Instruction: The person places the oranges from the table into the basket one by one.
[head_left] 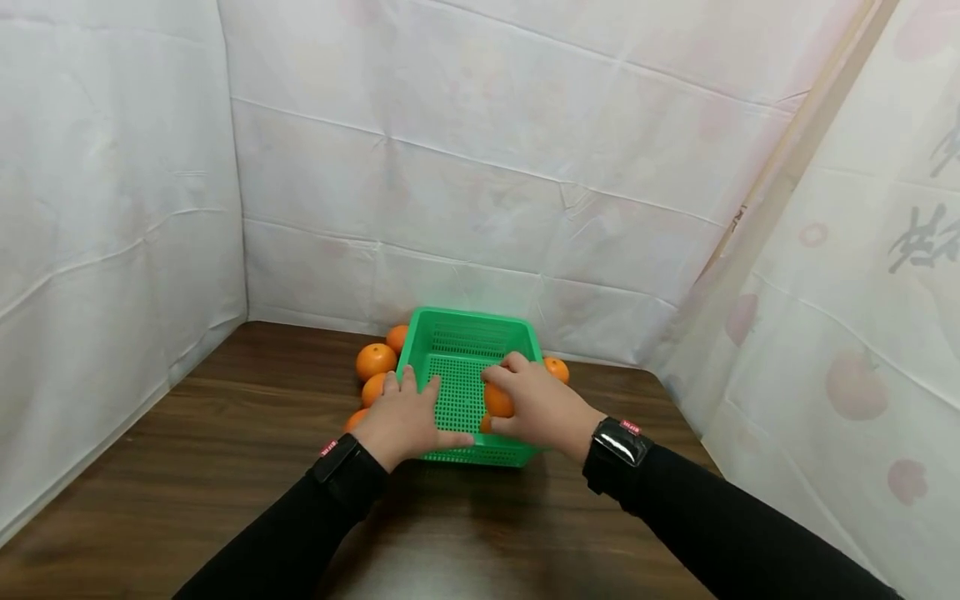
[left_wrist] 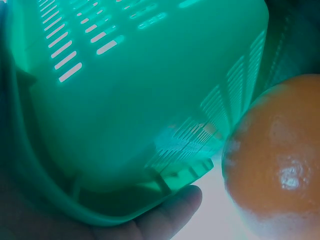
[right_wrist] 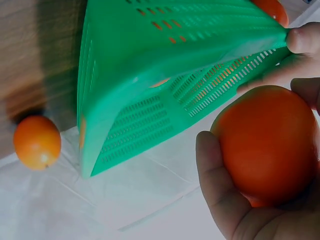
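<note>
A green plastic basket (head_left: 472, 313) with slotted walls stands on the table. My right hand (head_left: 551, 410) grips an orange (head_left: 498, 401) over the basket's right side; the right wrist view shows thumb and fingers round this held orange (right_wrist: 267, 145). Below it, part of another orange (head_left: 486, 424) shows inside the basket. My left hand (head_left: 405, 421) lies across the near left corner with fingers spread and straight, the thumb along the near rim. In the left wrist view a finger (left_wrist: 172, 210) rests at the basket rim (left_wrist: 107, 219), close to a large orange (left_wrist: 275, 160) outside.
Several oranges (head_left: 376, 361) line the basket's left side, partly hidden by my left hand. One more orange (head_left: 557, 369) sits behind the right hand, outside the basket. White cloth (head_left: 465, 208) hangs behind and on both sides of the brown wooden table (head_left: 225, 467).
</note>
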